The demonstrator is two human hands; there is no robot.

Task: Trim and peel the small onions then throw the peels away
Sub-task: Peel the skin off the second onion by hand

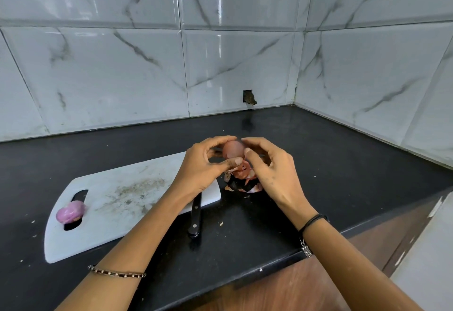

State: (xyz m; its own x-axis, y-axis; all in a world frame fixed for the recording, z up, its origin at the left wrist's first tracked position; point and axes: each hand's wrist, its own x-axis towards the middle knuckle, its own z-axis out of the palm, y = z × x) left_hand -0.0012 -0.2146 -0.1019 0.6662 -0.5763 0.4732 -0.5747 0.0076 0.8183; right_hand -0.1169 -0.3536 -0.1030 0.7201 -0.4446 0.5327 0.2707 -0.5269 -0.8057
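A small brownish-red onion (232,149) is held up between both hands above the black counter. My left hand (203,166) pinches it from the left with thumb and fingers. My right hand (267,166) grips it from the right, fingertips curled over its top. Loose skin hangs from the onion's underside, above a pile of reddish peels (242,183) on the counter. A peeled purple onion (70,211) lies on the white cutting board (122,202), at its handle slot.
A black-handled knife (195,217) lies at the board's right end, its blade hidden under my left wrist. Tiled walls meet in a corner at the back right. The counter's front edge (318,242) runs below my right wrist.
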